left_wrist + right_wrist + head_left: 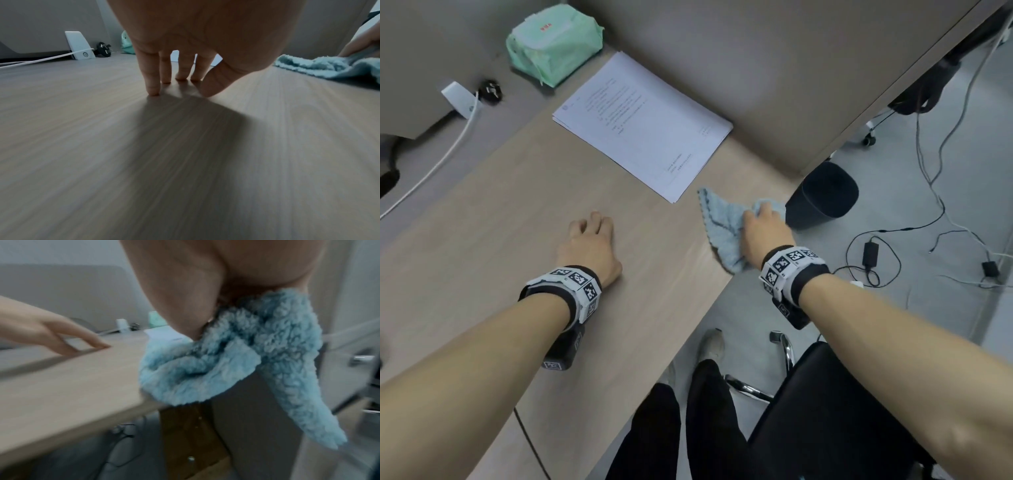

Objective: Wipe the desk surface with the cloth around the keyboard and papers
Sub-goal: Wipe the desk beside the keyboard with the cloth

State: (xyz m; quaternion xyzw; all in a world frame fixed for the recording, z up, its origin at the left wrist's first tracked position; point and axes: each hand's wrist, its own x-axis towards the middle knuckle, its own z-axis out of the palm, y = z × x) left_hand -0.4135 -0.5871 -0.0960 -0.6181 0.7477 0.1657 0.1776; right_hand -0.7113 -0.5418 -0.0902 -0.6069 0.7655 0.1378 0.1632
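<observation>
Gripping the blue cloth [722, 226] in our right hand [763, 233], fingers bunched around it, we hold it at the desk's [517, 205] right front edge, part of it hanging over. Just beyond it lie the papers [643, 123]. Our left hand [589, 246] rests its straight fingertips [153, 91] on bare wood, holding nothing.

1 cloth [722, 222], 1 paper stack [643, 123], 1 tissue pack [553, 44], 1 bin [825, 195].
</observation>
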